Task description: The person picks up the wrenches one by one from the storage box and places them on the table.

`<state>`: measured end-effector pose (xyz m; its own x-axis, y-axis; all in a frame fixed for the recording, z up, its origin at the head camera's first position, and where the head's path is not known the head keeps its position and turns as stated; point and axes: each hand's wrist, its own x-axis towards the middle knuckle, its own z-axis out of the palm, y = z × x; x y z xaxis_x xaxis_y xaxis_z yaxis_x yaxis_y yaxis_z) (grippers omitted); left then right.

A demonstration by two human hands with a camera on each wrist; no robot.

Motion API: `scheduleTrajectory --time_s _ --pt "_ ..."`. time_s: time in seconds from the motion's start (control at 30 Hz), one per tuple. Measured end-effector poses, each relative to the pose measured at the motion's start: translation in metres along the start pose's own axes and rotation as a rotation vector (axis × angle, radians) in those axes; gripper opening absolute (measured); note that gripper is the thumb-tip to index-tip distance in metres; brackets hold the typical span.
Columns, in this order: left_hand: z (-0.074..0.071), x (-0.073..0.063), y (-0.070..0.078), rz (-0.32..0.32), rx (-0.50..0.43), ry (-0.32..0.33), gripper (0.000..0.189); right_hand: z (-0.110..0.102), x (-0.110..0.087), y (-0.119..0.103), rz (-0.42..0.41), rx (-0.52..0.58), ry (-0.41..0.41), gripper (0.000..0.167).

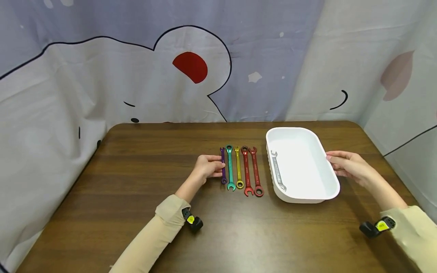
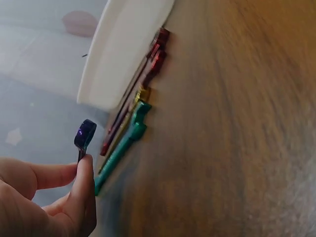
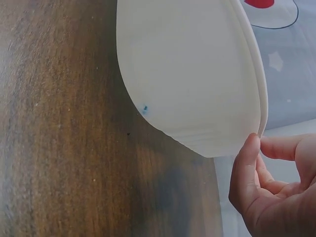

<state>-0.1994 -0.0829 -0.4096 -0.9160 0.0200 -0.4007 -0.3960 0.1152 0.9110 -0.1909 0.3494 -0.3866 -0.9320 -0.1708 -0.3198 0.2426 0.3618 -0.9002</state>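
My left hand (image 1: 207, 166) pinches a small purple combination wrench (image 1: 224, 176) between thumb and fingers. In the left wrist view, its ring end sticks up past the fingertips. Just right of it lie a green wrench (image 1: 230, 167), a yellow wrench (image 1: 238, 167) and two red wrenches (image 1: 247, 170), side by side and roughly parallel. A white plastic tray (image 1: 305, 167) stands to their right, holding one silver wrench (image 1: 278, 171) along its left wall. The right hand (image 1: 351, 165) grips the tray's right rim, thumb and fingertips at the edge in the right wrist view.
The brown wooden table (image 1: 143, 174) extends on both sides of the tools. A patterned curtain (image 1: 259, 57) hangs directly behind the table's far edge. Each forearm wears a black strap with a small camera (image 1: 194, 223).
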Motion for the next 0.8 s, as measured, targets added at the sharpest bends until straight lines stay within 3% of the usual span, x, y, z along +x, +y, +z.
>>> scheduleTrajectory --time_s 0.23,0.57,0.8 --pt "-0.002 0.006 -0.006 0.000 0.024 0.030 0.035 0.002 0.001 0.001 -0.011 -0.016 0.016 0.008" --pt "0.000 0.014 -0.008 0.023 0.112 0.059 0.032 0.001 0.000 0.003 -0.017 0.027 0.004 0.018" --pt "-0.001 0.010 -0.007 0.057 0.153 0.067 0.027 0.002 0.001 0.004 -0.026 0.008 0.017 0.011"
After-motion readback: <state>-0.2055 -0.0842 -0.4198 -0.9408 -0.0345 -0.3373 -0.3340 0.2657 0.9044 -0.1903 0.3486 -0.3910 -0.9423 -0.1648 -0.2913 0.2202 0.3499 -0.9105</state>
